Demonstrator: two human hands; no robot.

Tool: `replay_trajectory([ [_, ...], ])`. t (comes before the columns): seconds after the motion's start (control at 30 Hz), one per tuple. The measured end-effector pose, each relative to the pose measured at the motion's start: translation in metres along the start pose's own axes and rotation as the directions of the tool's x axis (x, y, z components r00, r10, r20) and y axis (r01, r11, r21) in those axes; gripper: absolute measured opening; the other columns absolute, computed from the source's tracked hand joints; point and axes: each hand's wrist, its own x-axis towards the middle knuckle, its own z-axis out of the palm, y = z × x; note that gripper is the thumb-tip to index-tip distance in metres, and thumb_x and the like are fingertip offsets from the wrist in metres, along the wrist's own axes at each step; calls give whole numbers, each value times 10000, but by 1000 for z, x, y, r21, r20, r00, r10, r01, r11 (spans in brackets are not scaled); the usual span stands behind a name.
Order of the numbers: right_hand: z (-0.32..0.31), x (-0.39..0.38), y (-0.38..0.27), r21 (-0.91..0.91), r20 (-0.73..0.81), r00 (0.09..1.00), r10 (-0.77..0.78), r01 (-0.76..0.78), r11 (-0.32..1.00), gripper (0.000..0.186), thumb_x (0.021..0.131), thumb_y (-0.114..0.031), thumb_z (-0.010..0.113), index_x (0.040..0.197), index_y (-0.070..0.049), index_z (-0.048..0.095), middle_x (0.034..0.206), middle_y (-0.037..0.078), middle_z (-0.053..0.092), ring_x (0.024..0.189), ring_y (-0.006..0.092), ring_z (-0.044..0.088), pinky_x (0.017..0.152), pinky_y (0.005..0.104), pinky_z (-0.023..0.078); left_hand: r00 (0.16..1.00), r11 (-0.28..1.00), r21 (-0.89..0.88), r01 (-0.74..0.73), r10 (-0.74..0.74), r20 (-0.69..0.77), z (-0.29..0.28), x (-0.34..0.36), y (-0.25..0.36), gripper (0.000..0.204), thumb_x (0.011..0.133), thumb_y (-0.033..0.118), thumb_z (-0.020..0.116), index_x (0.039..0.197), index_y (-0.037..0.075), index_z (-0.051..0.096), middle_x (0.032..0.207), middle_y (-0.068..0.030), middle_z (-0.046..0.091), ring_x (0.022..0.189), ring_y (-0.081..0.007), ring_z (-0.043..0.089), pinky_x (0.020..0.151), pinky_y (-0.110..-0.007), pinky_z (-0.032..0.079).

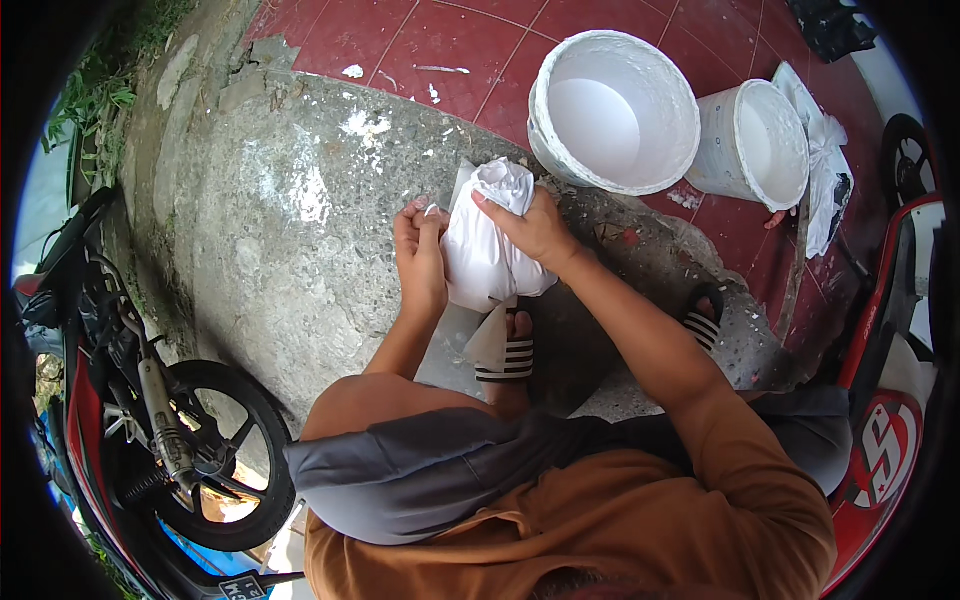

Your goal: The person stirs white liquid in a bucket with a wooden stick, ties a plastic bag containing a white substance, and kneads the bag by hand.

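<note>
A plastic bag [490,245] full of something white stands bunched up between my hands, above the concrete. My right hand [535,228] is closed round its gathered top, thumb over the folds. To the bag's left, my left hand [420,240] has its fingers curled in a pinch. A small white bit shows at those fingertips; whether it belongs to the bag I cannot tell. Below the bag hangs a pale triangular piece [490,343], close to my left sandal [505,358].
A large white bucket [555,135], coated inside, and a smaller white bucket [715,140] stand on red tiles [480,55]. Beside them lies a white plastic bag [825,170]. Motorcycles [160,420] flank me left and right. White splashes mark the rough concrete [250,290].
</note>
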Motion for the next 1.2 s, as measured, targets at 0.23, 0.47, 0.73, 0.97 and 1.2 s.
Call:
replay_trajectory([
  [0.23, 8, -14, -10, 101, 103, 995, -3, -7, 995, 328, 872, -291, 711, 1089, -45, 699, 952, 128, 731, 889, 186, 697, 792, 335, 516, 959, 952, 306, -4, -84, 271, -36, 16, 29, 582, 1013, 480, 420, 1342, 3, 473, 1258, -146, 558, 1238, -271, 495, 1073, -392, 358],
  [0.47, -3, -28, -82, 374, 39, 996, 77, -86, 923, 355, 884, -320, 701, 1091, -32, 685, 932, 41, 705, 855, 95, 626, 765, 296, 496, 715, 673, -308, 672, -483, 504, -33, -1, 16, 806, 947, 671, 324, 1457, 49, 375, 1406, -168, 487, 1265, -333, 503, 1068, -460, 406],
  [0.73, -20, -12, -140, 740, -104, 992, 70, 31, 672, 335, 880, -353, 703, 1061, -82, 625, 982, -7, 604, 912, 87, 539, 840, 291, 442, 680, 735, -186, 652, -459, 571, 8, -7, 133, 807, 943, 661, 282, 1435, 37, 418, 1380, -188, 525, 1242, -358, 536, 1083, -471, 402],
  [0.97, -31, -12, -168, 931, -13, 998, 61, -10, 366, 412, 907, -339, 689, 1215, -72, 635, 1206, 18, 629, 1052, 105, 568, 940, 283, 435, 726, 846, 106, 523, -507, 465, 47, -34, 217, 796, 941, 662, 271, 1444, 62, 411, 1400, -177, 512, 1252, -358, 532, 1078, -496, 406],
  [1.2, -43, -17, -150, 983, 124, 975, 186, -146, 113, 276, 927, -376, 651, 970, -103, 655, 890, -11, 645, 813, 99, 594, 768, 281, 488, 762, 860, 48, 508, -475, 440, 73, -56, 204, 704, 977, 587, 253, 1487, 113, 355, 1463, -141, 454, 1290, -349, 496, 1085, -523, 391],
])
